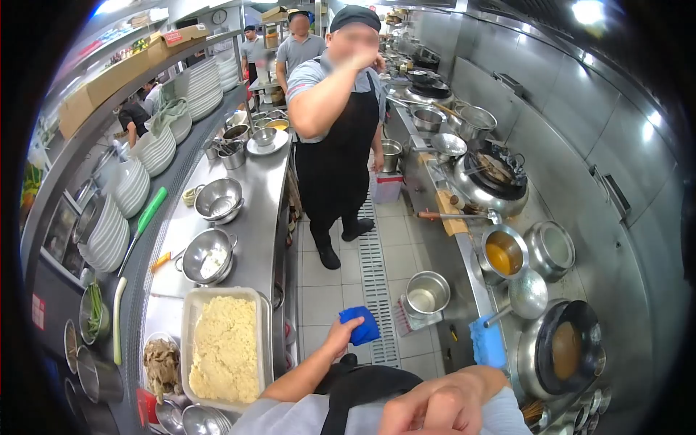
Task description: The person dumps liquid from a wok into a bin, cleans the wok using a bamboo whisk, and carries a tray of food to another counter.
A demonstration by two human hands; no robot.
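Observation:
My left hand reaches forward over the tiled aisle and is shut on a blue cloth. My right hand is close under the camera, its fingers curled into a fist with nothing visible in it. It hovers near the front edge of the stove counter, left of a dark wok holding brown liquid. A second blue cloth lies on the counter edge beside that wok.
A person in a black apron stands in the aisle ahead, others behind. Left counter: a tray of pale crumbly food, steel bowls, stacked plates. Right: an orange sauce pot, a ladle, woks. A steel pot sits low by the floor drain.

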